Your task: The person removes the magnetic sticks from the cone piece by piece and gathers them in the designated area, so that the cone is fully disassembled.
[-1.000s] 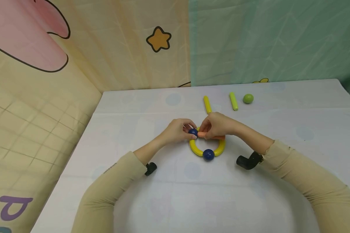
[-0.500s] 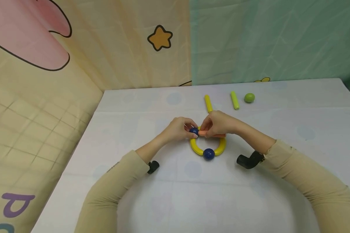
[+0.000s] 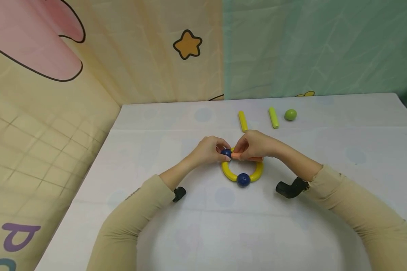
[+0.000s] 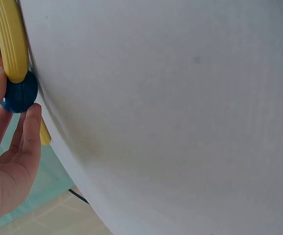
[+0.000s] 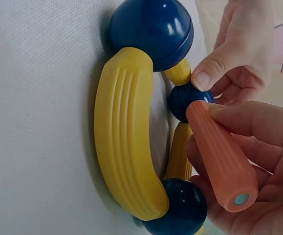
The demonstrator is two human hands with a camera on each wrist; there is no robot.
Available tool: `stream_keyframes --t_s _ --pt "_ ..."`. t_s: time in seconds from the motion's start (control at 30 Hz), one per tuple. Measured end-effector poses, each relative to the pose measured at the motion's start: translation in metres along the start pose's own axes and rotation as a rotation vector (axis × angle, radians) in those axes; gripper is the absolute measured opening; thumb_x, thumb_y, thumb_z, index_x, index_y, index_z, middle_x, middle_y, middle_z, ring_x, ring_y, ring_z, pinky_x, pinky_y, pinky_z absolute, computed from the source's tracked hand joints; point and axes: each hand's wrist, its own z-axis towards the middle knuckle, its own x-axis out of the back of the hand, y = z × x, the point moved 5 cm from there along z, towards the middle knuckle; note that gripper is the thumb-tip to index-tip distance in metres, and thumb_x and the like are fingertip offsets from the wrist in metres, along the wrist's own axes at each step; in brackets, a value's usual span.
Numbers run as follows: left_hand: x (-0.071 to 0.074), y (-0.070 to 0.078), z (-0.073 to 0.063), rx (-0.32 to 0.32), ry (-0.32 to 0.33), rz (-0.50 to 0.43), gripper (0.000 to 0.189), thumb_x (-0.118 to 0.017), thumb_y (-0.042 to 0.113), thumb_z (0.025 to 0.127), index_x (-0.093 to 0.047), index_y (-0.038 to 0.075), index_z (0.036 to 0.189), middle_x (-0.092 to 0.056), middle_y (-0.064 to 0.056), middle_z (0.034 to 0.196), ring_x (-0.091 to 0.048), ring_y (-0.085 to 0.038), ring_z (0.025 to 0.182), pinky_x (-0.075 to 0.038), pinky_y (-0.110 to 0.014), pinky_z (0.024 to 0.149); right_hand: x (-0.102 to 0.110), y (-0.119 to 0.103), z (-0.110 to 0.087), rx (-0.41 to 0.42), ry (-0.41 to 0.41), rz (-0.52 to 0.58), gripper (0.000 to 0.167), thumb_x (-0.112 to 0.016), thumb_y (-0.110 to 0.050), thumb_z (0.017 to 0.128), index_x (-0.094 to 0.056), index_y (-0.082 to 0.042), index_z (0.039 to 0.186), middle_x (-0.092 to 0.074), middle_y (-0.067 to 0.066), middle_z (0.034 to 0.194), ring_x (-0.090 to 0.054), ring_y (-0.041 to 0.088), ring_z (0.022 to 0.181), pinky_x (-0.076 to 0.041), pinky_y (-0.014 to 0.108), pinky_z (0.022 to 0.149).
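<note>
1. Head view: a glossy dark-blue ball (image 3: 226, 153), set in a ring of curved yellow rods (image 3: 228, 174), is being grasped by the left hand (image 3: 207, 151), fingers parted around it.
2. A ribbed salmon-orange stick (image 5: 222, 156) is being pinched by the right hand (image 3: 255, 144), one end held against that ball.
3. The ring is being supported by the white table (image 3: 203, 233).

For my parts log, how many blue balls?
3: left ball pinched by left hand; front ball on near side of ring; right ball hidden behind right hand in head view.
</note>
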Motion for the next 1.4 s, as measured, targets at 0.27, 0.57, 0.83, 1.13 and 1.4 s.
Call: stream_keyframes --t_s 0.27,0.57,0.83,1.13,1.4 --pt "0.0002 0.0011 0.0008 -0.002 0.000 0.015 0.031 -0.079 0.017 0.076 -0.070 0.008 0.104 -0.065 -0.003 0.090 -0.055 -0.014 0.081 -0.044 -0.020 0.070 -0.0007 0.0000 -0.0009 -0.004 -0.002 0.012 0.019 -0.073 -0.005 0.077 -0.072 -0.002 0.095 -0.067 0.002 0.082 -0.056 0.017 0.075 -0.048 0.027 0.069" --pt "0.0005 0.0018 0.0013 0.014 -0.008 0.004 0.031 -0.079 0.016 0.076 -0.070 0.008 0.104 -0.066 -0.003 0.092 -0.056 -0.014 0.082 -0.045 -0.020 0.072 -0.0003 -0.0001 -0.0001 -0.002 -0.007 0.003 0.019 -0.072 -0.005 0.077 -0.072 -0.002 0.095 -0.068 0.002 0.083 -0.056 0.016 0.075 -0.048 0.028 0.070" --pt "0.0012 0.0037 0.0000 0.002 0.002 0.016 0.030 -0.079 0.016 0.075 -0.070 0.008 0.102 -0.065 -0.003 0.091 -0.056 -0.014 0.081 -0.045 -0.020 0.071 -0.0001 -0.0017 -0.0016 -0.003 -0.009 0.001 0.020 -0.072 -0.005 0.077 -0.071 -0.001 0.097 -0.068 0.003 0.085 -0.057 0.016 0.077 -0.048 0.028 0.071" --pt "0.0002 0.0034 0.0010 -0.007 -0.001 0.030 0.030 -0.079 0.017 0.075 -0.070 0.009 0.102 -0.066 -0.003 0.091 -0.056 -0.014 0.080 -0.044 -0.020 0.070 -0.0013 -0.0027 -0.0036 -0.003 -0.018 0.005 0.022 -0.071 -0.004 0.078 -0.070 0.001 0.099 -0.068 0.005 0.086 -0.057 0.017 0.077 -0.049 0.027 0.069" --pt "0.0005 0.0037 0.0022 -0.009 0.001 0.033 0.029 -0.080 0.017 0.075 -0.071 0.009 0.101 -0.066 -0.003 0.090 -0.056 -0.014 0.080 -0.045 -0.020 0.070 -0.0004 -0.0039 -0.0046 0.009 -0.015 -0.019 0.021 -0.070 -0.004 0.078 -0.071 0.001 0.098 -0.068 0.004 0.083 -0.056 0.016 0.074 -0.049 0.027 0.068"
